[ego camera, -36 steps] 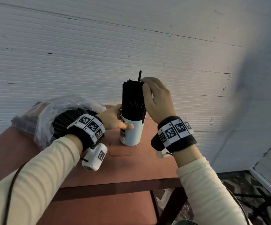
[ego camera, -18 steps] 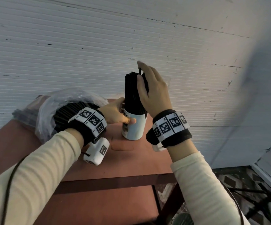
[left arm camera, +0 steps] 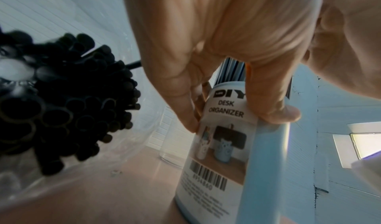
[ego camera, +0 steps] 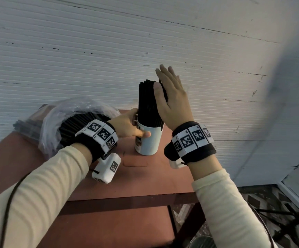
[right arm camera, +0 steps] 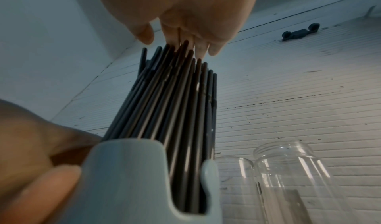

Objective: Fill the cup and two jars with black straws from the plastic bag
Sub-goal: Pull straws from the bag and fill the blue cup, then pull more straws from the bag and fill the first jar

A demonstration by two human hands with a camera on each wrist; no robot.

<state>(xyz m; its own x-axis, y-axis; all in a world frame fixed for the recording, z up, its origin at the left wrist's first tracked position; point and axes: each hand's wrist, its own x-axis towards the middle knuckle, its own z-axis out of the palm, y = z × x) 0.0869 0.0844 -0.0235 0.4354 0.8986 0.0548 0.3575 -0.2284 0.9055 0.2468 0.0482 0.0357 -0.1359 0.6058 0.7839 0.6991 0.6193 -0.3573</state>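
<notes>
**Cup Packed With Black Straws, One Hand Holding, One Hand Flat**

Left hand (ego camera: 127, 125) wrapped round the pale blue cup (ego camera: 149, 142), thumb across the front, fingers curled over the "DIY DESK ORGANIZER" label (left arm camera: 221, 139). Cup standing on the red-brown table (ego camera: 141, 178), just ahead of the left wrist. Black straws (ego camera: 148, 102) standing up tall in the cup, packed tight.

Right hand (ego camera: 172, 99) flat and open beside the straw tops, fingers straight, thumb lying on the bunch. Some straws hidden behind that palm. Fingertips (right arm camera: 203, 51) right at the straw ends; touching or not, hard to tell.

Clear plastic bag (ego camera: 55, 122) behind the left wrist, more black straws (left arm camera: 68, 100) inside, open ends showing. Far part of the bag blurry and cut off by the arm.

Two clear glass jars (right arm camera: 286, 178) past the cup, under the right hand, bottoms cut off. Hidden in the head view.
</notes>
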